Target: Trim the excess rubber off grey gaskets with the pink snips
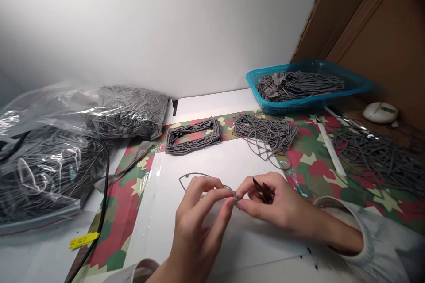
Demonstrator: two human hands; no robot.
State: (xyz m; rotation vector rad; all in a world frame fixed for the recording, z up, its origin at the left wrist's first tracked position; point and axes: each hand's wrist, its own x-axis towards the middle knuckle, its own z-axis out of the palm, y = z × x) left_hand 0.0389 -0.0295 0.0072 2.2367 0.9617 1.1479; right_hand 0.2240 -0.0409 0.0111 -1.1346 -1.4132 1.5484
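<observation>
A thin grey rubber-like loop (pixel 195 174) extends leftward from my fingertips over the white board (pixel 159 212). My left hand (pixel 202 216) pinches one end of it between thumb and fingers. My right hand (pixel 268 199) pinches the same end, its fingertips meeting the left ones. Tucked in the right palm is a pair of dark pointed snips (pixel 263 191), blades pointing up and left. Exactly what lies between the fingertips is mostly covered. Behind the hands sit a neat rectangular stack of grey loops (pixel 193 136) and a looser pile of grey loops (pixel 265 132).
Clear plastic bags (pixel 129 110) full of grey strands stand at the left, near a black cable (pixel 105 185) with a yellow tag (pixel 84 240). A blue basket (pixel 288 106) of grey pieces, a white mouse (pixel 380 112) and tangled grey strands (pixel 381 154) are at the right.
</observation>
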